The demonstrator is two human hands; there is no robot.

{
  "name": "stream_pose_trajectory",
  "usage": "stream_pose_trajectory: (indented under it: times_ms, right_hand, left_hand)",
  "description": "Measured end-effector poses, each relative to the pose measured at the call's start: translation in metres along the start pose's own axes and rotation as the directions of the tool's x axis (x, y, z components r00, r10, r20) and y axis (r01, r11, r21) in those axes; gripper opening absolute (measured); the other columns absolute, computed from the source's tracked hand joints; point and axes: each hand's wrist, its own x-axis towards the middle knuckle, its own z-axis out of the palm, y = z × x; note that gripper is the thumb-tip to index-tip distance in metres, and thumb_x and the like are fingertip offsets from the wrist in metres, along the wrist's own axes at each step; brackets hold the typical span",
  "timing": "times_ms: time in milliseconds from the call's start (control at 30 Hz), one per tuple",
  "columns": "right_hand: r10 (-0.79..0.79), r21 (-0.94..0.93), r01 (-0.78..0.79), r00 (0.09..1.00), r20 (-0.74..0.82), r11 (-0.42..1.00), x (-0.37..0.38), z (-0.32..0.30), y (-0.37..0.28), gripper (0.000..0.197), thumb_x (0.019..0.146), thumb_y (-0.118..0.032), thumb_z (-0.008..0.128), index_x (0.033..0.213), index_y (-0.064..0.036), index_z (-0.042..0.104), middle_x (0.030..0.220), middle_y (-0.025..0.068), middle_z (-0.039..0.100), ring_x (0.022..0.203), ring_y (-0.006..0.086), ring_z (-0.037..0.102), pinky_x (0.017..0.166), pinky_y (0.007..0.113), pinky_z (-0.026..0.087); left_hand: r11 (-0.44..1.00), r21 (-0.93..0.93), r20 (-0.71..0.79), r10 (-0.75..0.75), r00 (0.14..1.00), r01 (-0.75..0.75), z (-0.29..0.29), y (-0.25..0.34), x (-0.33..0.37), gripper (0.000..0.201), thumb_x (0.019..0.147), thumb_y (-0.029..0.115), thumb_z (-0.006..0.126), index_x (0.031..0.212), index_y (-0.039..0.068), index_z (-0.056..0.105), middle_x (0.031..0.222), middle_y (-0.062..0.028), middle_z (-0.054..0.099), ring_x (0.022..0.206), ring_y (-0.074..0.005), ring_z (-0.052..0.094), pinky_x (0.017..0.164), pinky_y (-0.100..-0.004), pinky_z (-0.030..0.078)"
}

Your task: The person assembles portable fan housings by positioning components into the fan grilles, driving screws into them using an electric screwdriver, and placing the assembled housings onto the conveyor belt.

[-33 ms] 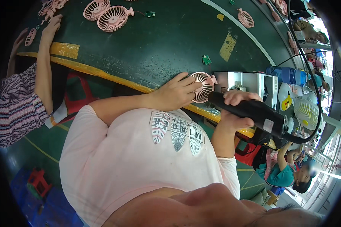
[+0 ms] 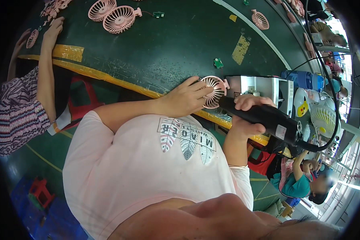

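Note:
At the table's near edge my left hand [image 2: 187, 97] presses its fingers onto a round pink fan grille [image 2: 219, 93] and holds it by the rim. My right hand [image 2: 248, 116] is wrapped round a thick black electric screwdriver [image 2: 270, 121] with a cable at its rear end. The screwdriver's front end reaches the grille's lower right side; its tip and any screw there are hidden. A small green circuit board [image 2: 218, 63] lies on the table beyond the grille.
Right of the grille stands a grey metal box [image 2: 257, 86], with a blue bottle [image 2: 304, 80] beyond it. More pink grilles [image 2: 119, 19] lie at the far left. Another person's arm [image 2: 48, 76] rests over the table's left edge. A black cable [image 2: 335, 120] arches at the right.
My right hand and the screwdriver have shifted very slightly to the left. My left hand and the grille stay put.

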Motion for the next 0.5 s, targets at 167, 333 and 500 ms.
stream_pose_trajectory:
  times_ms: [167, 333, 500]
  right_hand:
    - [0.069, -0.066, -0.064, 0.995, 0.076, 0.996, 0.001, 0.008, 0.002, 0.069, 0.065, -0.059, 0.062, 0.101, -0.0047, 0.041, 0.067, 0.0068, 0.050, 0.057, 0.0188, 0.051, 0.058, 0.033, 0.044]
    - [0.134, -0.079, -0.128, 0.988, 0.080, 0.989, 0.003, 0.016, 0.003, 0.062, 0.064, -0.053, 0.067, 0.093, -0.0049, 0.042, 0.064, 0.0062, 0.049, 0.056, 0.0191, 0.050, 0.056, 0.032, 0.043]
    - [0.117, -0.112, -0.104, 0.987, 0.111, 0.988, 0.001, 0.018, 0.004, 0.062, 0.065, -0.052, 0.067, 0.093, -0.0043, 0.041, 0.063, 0.0058, 0.048, 0.054, 0.0187, 0.049, 0.056, 0.032, 0.043]
  left_hand:
    - [0.998, -0.054, -0.047, -0.017, 0.999, 0.014, 0.003, 0.000, -0.002, 0.017, 0.063, 0.013, 0.063, 0.074, 0.002, 0.057, 0.108, -0.0104, 0.051, 0.102, -0.0253, 0.046, 0.092, -0.0418, 0.032]
    - [0.999, -0.042, -0.064, 0.002, 0.998, -0.005, 0.001, 0.001, -0.001, 0.018, 0.063, 0.014, 0.063, 0.075, 0.001, 0.057, 0.107, -0.0105, 0.051, 0.101, -0.0249, 0.046, 0.091, -0.0409, 0.032]
    - [0.998, -0.060, -0.053, 0.004, 0.999, -0.007, 0.000, -0.001, 0.000, 0.016, 0.063, 0.012, 0.063, 0.073, 0.001, 0.057, 0.107, -0.0114, 0.051, 0.099, -0.0246, 0.047, 0.087, -0.0407, 0.034]
